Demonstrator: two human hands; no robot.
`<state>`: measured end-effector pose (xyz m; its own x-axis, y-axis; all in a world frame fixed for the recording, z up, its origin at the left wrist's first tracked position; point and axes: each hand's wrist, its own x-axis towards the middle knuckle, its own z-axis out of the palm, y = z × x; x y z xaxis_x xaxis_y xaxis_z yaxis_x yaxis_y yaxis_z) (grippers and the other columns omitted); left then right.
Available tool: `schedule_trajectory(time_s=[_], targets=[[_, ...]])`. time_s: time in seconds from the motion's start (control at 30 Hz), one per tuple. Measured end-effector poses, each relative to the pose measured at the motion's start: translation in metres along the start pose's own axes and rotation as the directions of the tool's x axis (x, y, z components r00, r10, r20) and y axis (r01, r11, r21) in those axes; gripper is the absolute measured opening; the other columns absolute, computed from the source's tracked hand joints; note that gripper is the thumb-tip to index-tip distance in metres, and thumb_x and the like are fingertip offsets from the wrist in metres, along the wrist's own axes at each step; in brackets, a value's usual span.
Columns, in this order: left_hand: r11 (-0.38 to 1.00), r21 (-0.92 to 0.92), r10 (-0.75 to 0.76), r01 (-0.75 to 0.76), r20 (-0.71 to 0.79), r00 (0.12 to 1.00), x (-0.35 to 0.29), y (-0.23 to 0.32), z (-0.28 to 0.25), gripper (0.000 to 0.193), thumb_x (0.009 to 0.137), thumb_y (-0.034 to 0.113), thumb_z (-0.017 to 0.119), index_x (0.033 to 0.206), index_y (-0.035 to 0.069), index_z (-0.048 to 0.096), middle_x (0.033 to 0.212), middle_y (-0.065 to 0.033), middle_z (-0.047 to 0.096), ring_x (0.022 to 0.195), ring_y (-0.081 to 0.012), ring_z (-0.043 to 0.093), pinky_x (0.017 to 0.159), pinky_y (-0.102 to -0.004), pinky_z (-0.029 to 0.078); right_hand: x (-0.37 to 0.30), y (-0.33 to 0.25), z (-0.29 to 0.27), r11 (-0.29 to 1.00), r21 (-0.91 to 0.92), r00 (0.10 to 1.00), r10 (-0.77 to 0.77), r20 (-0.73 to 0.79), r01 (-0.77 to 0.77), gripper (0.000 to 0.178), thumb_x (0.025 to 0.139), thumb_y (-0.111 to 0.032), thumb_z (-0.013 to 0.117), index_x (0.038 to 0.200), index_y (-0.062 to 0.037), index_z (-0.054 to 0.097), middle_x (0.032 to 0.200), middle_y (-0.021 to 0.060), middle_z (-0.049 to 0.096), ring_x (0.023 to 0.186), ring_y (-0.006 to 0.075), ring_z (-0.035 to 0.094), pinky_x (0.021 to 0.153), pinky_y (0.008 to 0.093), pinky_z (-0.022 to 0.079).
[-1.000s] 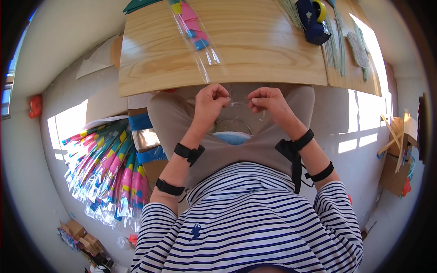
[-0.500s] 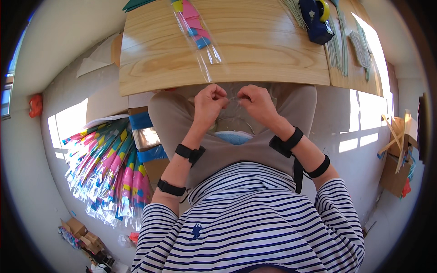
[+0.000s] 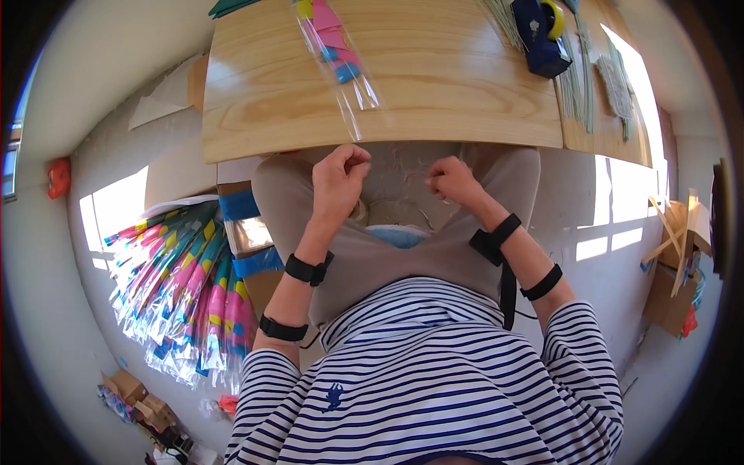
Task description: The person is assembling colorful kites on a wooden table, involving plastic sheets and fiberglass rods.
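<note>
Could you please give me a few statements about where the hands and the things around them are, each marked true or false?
1. Both hands, left hand and right hand, are over the lap, below the wooden table edge. True.
2. The clear sleeve with pink and blue contents lies on the floor. False: it lies on the table.
3. A pile of colourful wrapped packs lies at the person's left. True.
4. The blue tape dispenser is in the right hand. False: it sits on the table.

A pale wooden table (image 3: pixel 434 85) stands on a grey floor (image 3: pixel 597 201) patched with sunlight.
</note>
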<state>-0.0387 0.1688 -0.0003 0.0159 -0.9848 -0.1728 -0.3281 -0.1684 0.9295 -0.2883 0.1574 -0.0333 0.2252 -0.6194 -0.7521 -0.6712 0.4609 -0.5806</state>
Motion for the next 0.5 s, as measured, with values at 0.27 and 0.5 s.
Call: schedule_trajectory(time_s=[0.27,0.5], targets=[[0.998,-0.037,0.046,-0.047,-0.007,0.999,-0.012,0.002,0.001,0.017,0.081,-0.003,0.071,0.098,0.000,0.069,0.089,-0.0070,0.070,0.083,-0.0150,0.067,0.077,-0.0283,0.053,-0.013,-0.020,-0.016,0.716,0.686,0.972,-0.228,0.055,0.129,0.017,0.096,-0.017,0.065,0.097,-0.0012,0.072,0.072,0.0057,0.070,0.051,0.0144,0.063,0.055,0.0284,0.050],[0.675,0.598,0.528,-0.433,0.019,0.849,0.012,0.009,-0.004,0.051,0.066,0.000,0.079,0.115,0.005,0.065,0.119,-0.0117,0.061,0.116,-0.0329,0.057,0.101,-0.0454,0.046,-0.014,-0.065,-0.012,0.795,-0.320,0.629,-0.604,-0.489,0.515,0.042,0.073,-0.004,0.074,0.114,-0.0079,0.066,0.110,0.0117,0.069,0.099,0.0255,0.066,0.080,0.0393,0.053]])
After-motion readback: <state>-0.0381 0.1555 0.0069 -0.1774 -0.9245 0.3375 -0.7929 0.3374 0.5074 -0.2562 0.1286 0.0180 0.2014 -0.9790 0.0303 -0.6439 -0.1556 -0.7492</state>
